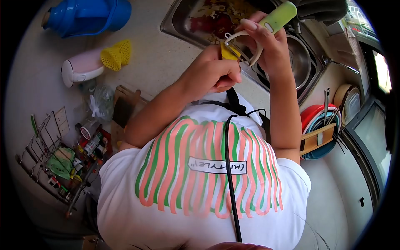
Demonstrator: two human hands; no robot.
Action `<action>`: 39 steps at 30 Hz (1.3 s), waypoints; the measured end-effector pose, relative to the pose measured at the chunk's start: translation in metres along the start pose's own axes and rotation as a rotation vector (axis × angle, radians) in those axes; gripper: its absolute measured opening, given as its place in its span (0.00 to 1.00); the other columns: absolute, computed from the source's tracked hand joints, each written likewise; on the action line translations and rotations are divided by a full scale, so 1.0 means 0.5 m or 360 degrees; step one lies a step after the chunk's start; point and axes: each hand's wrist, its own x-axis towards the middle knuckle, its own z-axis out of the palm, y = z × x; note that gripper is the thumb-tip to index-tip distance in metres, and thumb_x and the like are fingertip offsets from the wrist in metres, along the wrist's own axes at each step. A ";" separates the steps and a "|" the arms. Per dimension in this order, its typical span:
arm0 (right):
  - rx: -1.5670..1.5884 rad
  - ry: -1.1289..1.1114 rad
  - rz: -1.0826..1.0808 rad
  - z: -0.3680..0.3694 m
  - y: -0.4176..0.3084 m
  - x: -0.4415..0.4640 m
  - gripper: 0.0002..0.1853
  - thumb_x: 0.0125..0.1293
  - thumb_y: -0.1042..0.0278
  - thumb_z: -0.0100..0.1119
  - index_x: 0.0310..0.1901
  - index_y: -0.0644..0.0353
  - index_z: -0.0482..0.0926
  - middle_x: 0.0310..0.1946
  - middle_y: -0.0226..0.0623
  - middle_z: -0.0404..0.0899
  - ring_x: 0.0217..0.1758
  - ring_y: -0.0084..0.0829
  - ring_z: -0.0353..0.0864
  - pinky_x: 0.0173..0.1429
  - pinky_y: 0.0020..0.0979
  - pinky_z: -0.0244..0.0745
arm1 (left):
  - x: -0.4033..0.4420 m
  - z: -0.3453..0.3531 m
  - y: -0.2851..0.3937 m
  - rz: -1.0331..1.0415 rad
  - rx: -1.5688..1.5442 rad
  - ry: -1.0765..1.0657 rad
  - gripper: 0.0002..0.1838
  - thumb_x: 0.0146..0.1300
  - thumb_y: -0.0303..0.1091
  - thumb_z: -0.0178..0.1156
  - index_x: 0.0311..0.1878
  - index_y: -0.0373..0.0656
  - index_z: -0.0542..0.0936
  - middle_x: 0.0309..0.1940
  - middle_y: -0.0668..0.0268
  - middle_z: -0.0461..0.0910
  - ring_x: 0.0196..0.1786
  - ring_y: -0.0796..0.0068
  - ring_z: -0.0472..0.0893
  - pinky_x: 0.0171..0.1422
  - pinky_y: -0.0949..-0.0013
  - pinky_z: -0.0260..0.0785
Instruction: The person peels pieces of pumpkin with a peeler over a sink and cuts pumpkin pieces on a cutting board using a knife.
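Observation:
My right hand (266, 43) grips a peeler by its light green handle (281, 17). The peeler's white fork-shaped head (257, 54) points down and to the left, its blade against a yellow piece of produce (229, 52). Closed around that piece is my left hand (214, 68), which hides most of it, so its exact kind cannot be made out. Both hands are close together over the near edge of the sink (177, 31). Yellowish-brown peelings (208, 10) and something dark red (218, 26) lie in the basin.
A metal bowl (298, 62) sits in the right basin. On the left counter are a blue thermos flask (89, 16), a pink-and-white appliance (81, 68) and yellow netting (116, 55). Stacked basins (310, 112) stand at right. A black cord (230, 179) hangs down my shirt.

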 end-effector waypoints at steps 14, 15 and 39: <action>-0.0238 0.0583 -0.0198 -0.061 0.036 0.051 0.08 0.62 0.67 0.63 0.36 0.63 0.81 0.31 0.30 0.81 0.32 0.20 0.78 0.37 0.19 0.69 | -0.014 -0.006 -0.007 0.0242 -0.0070 -0.0092 0.16 0.69 0.47 0.49 0.33 0.44 0.68 0.21 0.72 0.63 0.22 0.84 0.58 0.26 0.77 0.51; 0.0232 0.0595 -0.0147 -0.053 0.037 0.048 0.09 0.63 0.67 0.61 0.40 0.63 0.80 0.34 0.32 0.82 0.34 0.21 0.79 0.38 0.21 0.73 | -0.012 -0.009 -0.016 0.0219 -0.0269 -0.0081 0.17 0.70 0.49 0.47 0.34 0.44 0.69 0.23 0.72 0.63 0.23 0.83 0.58 0.28 0.77 0.52; 0.0390 0.0162 -0.0096 0.014 -0.029 -0.025 0.09 0.66 0.69 0.57 0.43 0.65 0.78 0.38 0.40 0.82 0.41 0.28 0.82 0.48 0.29 0.78 | -0.022 0.005 -0.014 0.0377 0.0077 0.0050 0.15 0.72 0.33 0.48 0.58 0.39 0.65 0.42 0.57 0.78 0.34 0.74 0.78 0.38 0.75 0.69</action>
